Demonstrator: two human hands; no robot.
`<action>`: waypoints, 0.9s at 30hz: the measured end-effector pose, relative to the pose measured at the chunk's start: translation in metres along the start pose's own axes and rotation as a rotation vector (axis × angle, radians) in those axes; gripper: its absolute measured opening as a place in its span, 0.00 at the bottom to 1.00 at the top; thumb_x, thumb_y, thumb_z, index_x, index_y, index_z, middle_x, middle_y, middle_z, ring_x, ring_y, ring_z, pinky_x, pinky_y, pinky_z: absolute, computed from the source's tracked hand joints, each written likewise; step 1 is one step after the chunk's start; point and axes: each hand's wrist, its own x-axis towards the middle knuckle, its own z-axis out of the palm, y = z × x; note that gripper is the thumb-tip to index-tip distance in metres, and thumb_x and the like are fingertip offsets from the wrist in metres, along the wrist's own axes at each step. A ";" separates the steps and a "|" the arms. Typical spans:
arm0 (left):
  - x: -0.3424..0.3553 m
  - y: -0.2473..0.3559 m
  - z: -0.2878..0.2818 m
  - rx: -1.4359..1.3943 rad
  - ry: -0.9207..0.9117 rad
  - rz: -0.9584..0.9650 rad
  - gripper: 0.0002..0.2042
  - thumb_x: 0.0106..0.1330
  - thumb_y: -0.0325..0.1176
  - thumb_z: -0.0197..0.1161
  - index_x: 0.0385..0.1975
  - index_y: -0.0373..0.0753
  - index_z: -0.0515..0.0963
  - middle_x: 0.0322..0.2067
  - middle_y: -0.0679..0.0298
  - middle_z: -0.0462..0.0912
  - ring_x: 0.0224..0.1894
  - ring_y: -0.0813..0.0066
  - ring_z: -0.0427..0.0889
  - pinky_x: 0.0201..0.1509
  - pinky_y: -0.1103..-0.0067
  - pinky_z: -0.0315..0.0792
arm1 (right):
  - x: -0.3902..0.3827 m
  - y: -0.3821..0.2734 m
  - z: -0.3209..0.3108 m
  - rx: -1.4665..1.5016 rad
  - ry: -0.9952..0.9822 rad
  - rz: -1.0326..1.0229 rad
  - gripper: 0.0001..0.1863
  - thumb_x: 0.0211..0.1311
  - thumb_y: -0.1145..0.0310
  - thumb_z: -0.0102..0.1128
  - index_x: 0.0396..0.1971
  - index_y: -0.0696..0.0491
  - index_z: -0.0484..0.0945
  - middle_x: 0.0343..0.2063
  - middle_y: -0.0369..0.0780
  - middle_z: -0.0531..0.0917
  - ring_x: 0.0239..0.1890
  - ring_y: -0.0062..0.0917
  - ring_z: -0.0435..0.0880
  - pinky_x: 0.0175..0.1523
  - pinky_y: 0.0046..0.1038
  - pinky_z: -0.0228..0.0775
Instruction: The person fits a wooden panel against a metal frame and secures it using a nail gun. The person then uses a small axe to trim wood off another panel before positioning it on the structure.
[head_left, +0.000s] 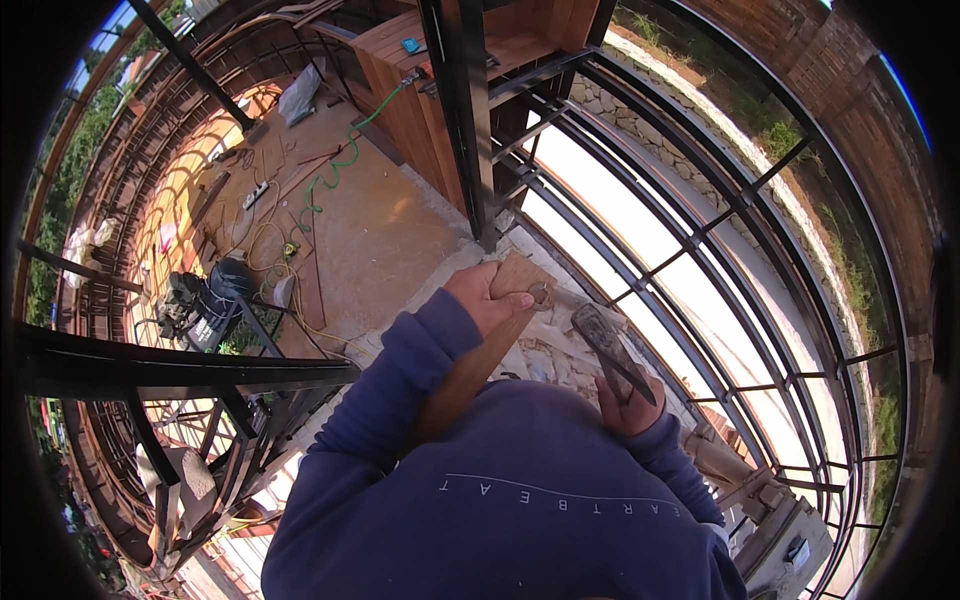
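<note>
My left hand (487,298) is closed around the upper end of a brown wooden board (470,375), which runs down beside my left sleeve toward my body. Next to my thumb is a small round ring or hole (541,293) at the board's edge; I cannot make out which. To the right, my right hand (632,402) grips a dark, worn hammer (600,338). Its blunt end points up and away from me, and a narrow pointed end lies over my fingers. The hammer is apart from the board. My torso hides the board's lower end.
A black steel post (462,120) rises ahead, beside a wood-clad box (400,60). Curved black railings (690,240) run along the right. On the floor at left lie a green hose (345,155), a power strip (256,195), cords and a dark bag (228,285). Pale rubble (550,345) lies below my hands.
</note>
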 end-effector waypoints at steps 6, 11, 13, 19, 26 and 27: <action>0.001 -0.001 -0.033 -0.117 -0.015 -0.110 0.18 0.60 0.40 0.69 0.43 0.33 0.79 0.35 0.58 0.85 0.37 0.74 0.82 0.45 0.77 0.74 | 0.035 -0.015 0.013 -0.104 -0.088 0.121 0.15 0.57 0.66 0.64 0.39 0.58 0.72 0.23 0.49 0.81 0.25 0.45 0.82 0.30 0.38 0.73; 0.007 0.007 -0.055 -0.122 -0.048 -0.085 0.16 0.63 0.33 0.66 0.47 0.32 0.75 0.38 0.63 0.83 0.40 0.81 0.79 0.46 0.80 0.73 | 0.052 -0.029 0.021 -0.059 -0.001 -0.007 0.15 0.58 0.65 0.62 0.40 0.57 0.72 0.22 0.50 0.80 0.25 0.46 0.82 0.30 0.39 0.73; 0.008 -0.001 -0.060 -0.111 -0.052 -0.094 0.16 0.63 0.33 0.66 0.47 0.32 0.75 0.38 0.63 0.83 0.39 0.81 0.78 0.46 0.80 0.73 | 0.064 -0.025 0.029 -0.233 -0.257 0.141 0.15 0.57 0.66 0.63 0.40 0.57 0.72 0.22 0.49 0.80 0.25 0.47 0.82 0.30 0.39 0.73; 0.014 -0.007 -0.076 -0.155 -0.042 -0.132 0.15 0.63 0.32 0.66 0.45 0.32 0.76 0.38 0.64 0.83 0.39 0.81 0.78 0.46 0.80 0.73 | 0.074 -0.036 0.037 0.026 0.072 0.010 0.18 0.60 0.63 0.62 0.45 0.57 0.71 0.21 0.50 0.81 0.24 0.47 0.81 0.29 0.40 0.72; 0.017 -0.036 -0.087 -0.137 -0.038 -0.119 0.15 0.63 0.33 0.65 0.46 0.32 0.77 0.39 0.62 0.84 0.40 0.80 0.80 0.46 0.80 0.74 | 0.085 -0.039 0.051 -0.052 -0.167 0.233 0.16 0.58 0.66 0.61 0.43 0.58 0.73 0.21 0.51 0.80 0.24 0.48 0.81 0.33 0.40 0.73; 0.019 -0.041 -0.088 -0.210 -0.049 -0.122 0.15 0.64 0.33 0.65 0.46 0.32 0.77 0.39 0.63 0.84 0.40 0.80 0.80 0.47 0.80 0.74 | 0.087 -0.038 0.053 -0.006 -0.123 0.238 0.15 0.59 0.67 0.61 0.43 0.58 0.73 0.22 0.51 0.79 0.24 0.48 0.80 0.33 0.39 0.74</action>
